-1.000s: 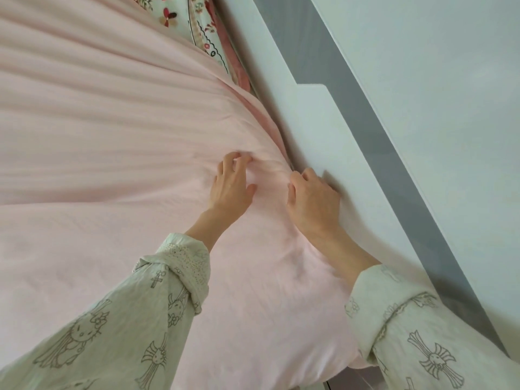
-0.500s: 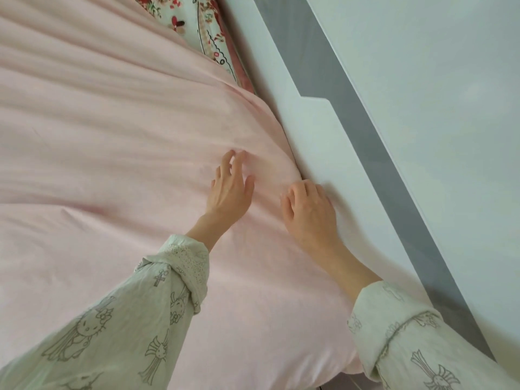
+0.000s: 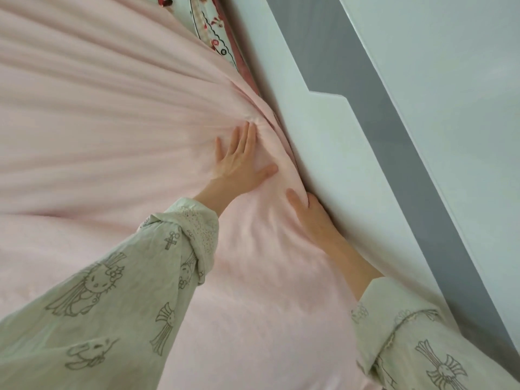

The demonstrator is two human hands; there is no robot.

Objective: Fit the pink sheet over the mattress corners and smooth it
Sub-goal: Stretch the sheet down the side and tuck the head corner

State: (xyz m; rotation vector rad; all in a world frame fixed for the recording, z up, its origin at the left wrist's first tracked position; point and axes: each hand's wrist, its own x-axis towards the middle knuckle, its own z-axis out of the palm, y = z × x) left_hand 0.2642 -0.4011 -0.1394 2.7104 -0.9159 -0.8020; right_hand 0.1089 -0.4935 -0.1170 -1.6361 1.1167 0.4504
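Observation:
The pink sheet [image 3: 112,142] covers the mattress and fills most of the view, with long creases fanning toward its right edge. My left hand [image 3: 239,161] lies flat on the sheet near that edge, fingers straight and spread, thumb out to the right. My right hand [image 3: 312,218] sits lower, at the seam between the sheet and the white bed frame [image 3: 332,153]. Its thumb shows on the sheet, and its fingers are hidden down in the gap beside the mattress.
A floral pillow [image 3: 208,26] with a dark red edge lies at the top against the frame. Beyond the frame run a grey strip [image 3: 394,114] and a pale wall [image 3: 455,66]. Both arms wear pale printed sleeves.
My left hand has flattened and slid farther up the sheet. My right hand has dropped lower along the frame, its fingers now down in the gap. The creases have drawn tighter toward the edge.

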